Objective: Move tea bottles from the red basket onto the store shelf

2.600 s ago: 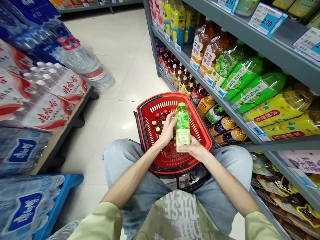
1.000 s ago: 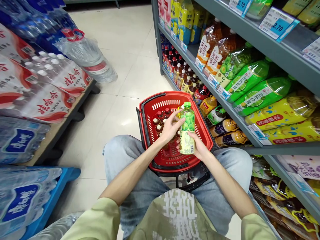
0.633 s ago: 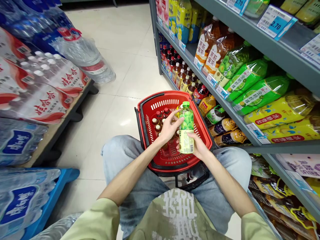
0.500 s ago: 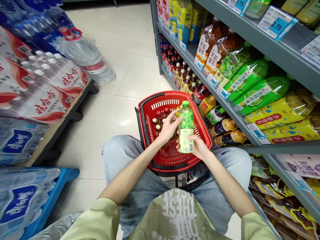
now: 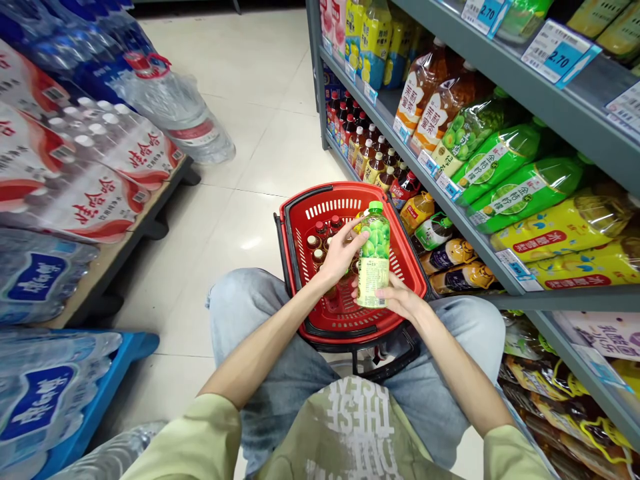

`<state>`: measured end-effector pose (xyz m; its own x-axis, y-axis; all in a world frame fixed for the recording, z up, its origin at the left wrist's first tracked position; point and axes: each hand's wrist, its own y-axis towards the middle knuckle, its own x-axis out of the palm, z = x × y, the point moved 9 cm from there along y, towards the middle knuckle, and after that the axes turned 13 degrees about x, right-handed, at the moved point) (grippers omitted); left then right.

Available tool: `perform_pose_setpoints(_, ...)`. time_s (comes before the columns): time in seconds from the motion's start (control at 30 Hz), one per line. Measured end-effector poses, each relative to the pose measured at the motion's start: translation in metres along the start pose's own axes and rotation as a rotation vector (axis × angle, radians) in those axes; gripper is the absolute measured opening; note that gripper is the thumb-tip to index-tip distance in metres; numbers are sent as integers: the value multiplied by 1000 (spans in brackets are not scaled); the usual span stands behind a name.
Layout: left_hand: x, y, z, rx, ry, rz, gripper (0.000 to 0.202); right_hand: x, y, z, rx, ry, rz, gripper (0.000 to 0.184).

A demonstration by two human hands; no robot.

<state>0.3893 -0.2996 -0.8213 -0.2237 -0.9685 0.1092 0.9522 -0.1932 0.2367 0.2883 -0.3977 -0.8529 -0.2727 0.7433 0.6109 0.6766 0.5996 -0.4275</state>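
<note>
A green-capped bottle is held over a red basket — the person's left hand grips its upper side, the right hand clasps its base. Inside the basket, between the denim-clad knees, stand smaller dark bottles; stocked shelves line the right — wrapped water packs the left.

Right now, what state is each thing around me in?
Green-capped bottle: closed, held
Left hand: gripping its upper part
Right hand: holding its lower end
Red basket: open-topped, holding bottles
Basket bottles: visible ones capped
Large water bottle: capped, plastic-wrapped
Blue-labelled water packs: film-wrapped
</note>
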Motion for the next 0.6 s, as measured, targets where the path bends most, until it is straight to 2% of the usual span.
perform_pose_setpoints(0.4, 1, -2, 3, 3, -26, -13, 43, 2, -2, 5, 74, -49, -155, 61)
perform_pose_setpoints(0.6, 1, -1, 10, 35, -30, -25, 40, 6, 0, 4, 103, -5, -198, 57)
